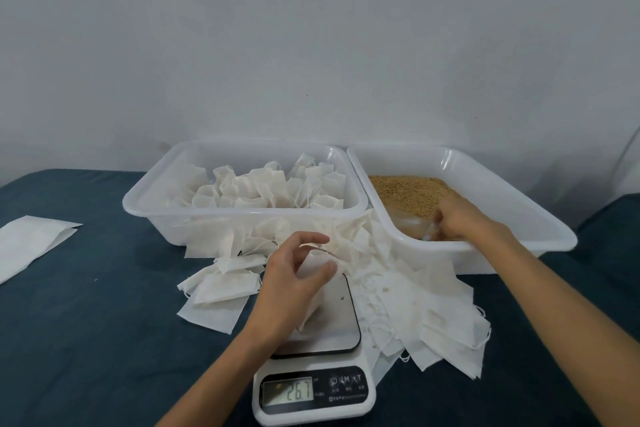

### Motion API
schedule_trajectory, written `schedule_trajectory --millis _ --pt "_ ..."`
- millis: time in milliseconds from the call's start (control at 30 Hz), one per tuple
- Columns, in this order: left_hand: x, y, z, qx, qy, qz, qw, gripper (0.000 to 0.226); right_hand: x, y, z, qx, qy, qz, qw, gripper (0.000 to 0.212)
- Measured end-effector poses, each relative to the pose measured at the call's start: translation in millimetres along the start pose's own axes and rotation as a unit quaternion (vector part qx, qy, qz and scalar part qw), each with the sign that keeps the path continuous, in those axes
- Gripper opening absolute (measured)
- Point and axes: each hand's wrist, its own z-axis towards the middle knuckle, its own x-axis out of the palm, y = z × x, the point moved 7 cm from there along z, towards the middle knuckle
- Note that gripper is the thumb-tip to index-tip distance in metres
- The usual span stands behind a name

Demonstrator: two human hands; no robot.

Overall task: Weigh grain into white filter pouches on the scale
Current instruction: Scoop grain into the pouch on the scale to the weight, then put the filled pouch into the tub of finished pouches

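My left hand (294,274) holds a white filter pouch (313,291) upright on the steel platform of the digital kitchen scale (323,333), thumb and fingers curled round its open mouth. The scale's display (288,391) reads 26.7; beside it sit button icons including "M" and "T", with small print below too blurred to read. My right hand (457,217) reaches into the right-hand translucent tub (519,204), fingers curled down into the brown grain (405,192); what it grips, if anything, cannot be told. Loose empty pouches (415,308) lie heaped around the scale, to its left and right. The left-hand tub (145,201) holds filled pouches (263,189) standing together. A flat white sheet (31,239) lies well apart on the dark blue cloth (97,340).
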Motion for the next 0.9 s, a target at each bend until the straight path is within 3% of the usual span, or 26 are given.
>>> schedule_trajectory --millis 233,333,400,467,567,700,900 --pt "-2.2 0.1 1.2 0.01 -0.022 -0.023 0.999 0.022 -10.2 7.3 -18.7 -0.009 -0.001 0.005 1.0 0.019" --pt "-6.3 -8.3 4.1 0.027 -0.029 -0.036 0.999 0.022 -40.6 21.2 -42.8 -0.055 -0.159 0.062 0.984 0.02" --pt "-12.2 -17.8 10.3 0.04 -0.049 -0.032 0.997 0.021 -61.9 39.0 -76.0 -0.1 -0.281 0.167 0.94 0.015" --pt "-19.4 -30.0 21.5 0.055 -0.077 -0.001 0.995 0.019 -71.4 63.6 -112.5 -0.158 -0.348 0.254 0.888 0.006" --pt "-33.0 -56.1 48.1 0.091 -0.13 0.034 0.987 0.02 -58.3 97.9 -148.9 -0.227 -0.344 0.352 0.84 0.003" --pt "-51.3 -78.7 97.0 0.104 -0.181 0.074 0.975 0.017 -29.8 112.8 -158.1 -0.233 -0.3 0.45 0.808 0.002" --pt "-54.2 -64.6 144.6 0.062 -0.163 0.294 0.94 0.011 -23.4 108.9 -160.2 -0.27 -0.281 0.481 0.786 0.006"
